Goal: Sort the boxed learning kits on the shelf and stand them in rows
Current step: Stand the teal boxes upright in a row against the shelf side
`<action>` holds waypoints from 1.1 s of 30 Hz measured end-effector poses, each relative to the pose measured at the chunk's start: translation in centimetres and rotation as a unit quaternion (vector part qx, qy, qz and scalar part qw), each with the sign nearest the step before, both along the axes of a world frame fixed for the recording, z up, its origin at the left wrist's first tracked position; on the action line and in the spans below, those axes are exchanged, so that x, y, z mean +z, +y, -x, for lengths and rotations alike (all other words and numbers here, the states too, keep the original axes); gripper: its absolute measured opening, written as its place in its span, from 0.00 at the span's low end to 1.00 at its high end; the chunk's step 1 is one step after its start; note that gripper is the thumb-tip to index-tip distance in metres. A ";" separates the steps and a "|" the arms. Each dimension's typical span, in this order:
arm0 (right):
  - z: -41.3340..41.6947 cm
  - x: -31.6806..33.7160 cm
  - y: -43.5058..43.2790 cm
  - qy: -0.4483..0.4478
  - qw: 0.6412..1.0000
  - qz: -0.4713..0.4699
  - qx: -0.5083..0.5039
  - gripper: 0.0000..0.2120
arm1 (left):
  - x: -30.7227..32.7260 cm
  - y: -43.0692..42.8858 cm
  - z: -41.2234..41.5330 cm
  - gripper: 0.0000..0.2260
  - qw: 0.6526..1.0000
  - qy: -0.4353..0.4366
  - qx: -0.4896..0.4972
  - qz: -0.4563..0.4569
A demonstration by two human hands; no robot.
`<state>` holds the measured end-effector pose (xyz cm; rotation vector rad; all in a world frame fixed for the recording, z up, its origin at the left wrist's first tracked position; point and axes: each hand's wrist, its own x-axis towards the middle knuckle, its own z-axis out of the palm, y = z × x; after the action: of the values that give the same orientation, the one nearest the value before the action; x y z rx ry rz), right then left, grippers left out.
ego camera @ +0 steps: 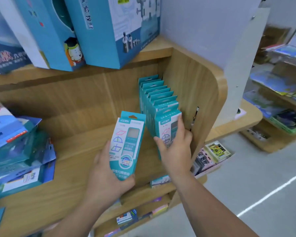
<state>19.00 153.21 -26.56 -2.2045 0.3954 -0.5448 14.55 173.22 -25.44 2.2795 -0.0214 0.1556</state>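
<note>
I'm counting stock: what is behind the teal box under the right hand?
Behind the front box, which the right hand touches, stands a row of matching teal boxes, upright, along the shelf's side wall. Only their top flaps show; their fronts are covered.

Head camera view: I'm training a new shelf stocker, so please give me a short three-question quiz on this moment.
1. True or false: the left hand holds a teal box apart from the standing row.
2. The right hand rests on: A) the row's front box; B) the blue pile; C) an upper-shelf box.
3. Fill in: the row stands beside the shelf's ____ side wall.
Key: 1 true; 2 A; 3 right.
</note>
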 end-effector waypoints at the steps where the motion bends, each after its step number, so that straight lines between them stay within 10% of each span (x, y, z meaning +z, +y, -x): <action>1: -0.3 -0.3 0.3 0.000 1.000 0.004 -0.005 0.43 | -0.2 0.2 -0.5 0.54 1.000 0.002 -0.008 0.004; 18: -1.9 0.0 0.8 0.106 0.990 0.085 -0.034 0.38 | -1.5 0.4 -5.3 0.52 0.991 -0.034 -0.117 0.045; 29: 1.4 1.7 -0.8 0.005 0.984 -0.137 0.113 0.16 | -1.9 -3.0 -3.5 0.54 0.994 -0.068 -0.069 0.055; 33: 2.0 1.3 -1.5 0.054 0.978 -0.125 0.160 0.23 | -2.1 -5.3 -2.5 0.55 0.994 -0.058 -0.065 0.070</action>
<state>17.01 151.72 -25.24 -2.0047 0.1476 -0.1903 17.03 167.96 -27.55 2.1194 -0.2129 0.2150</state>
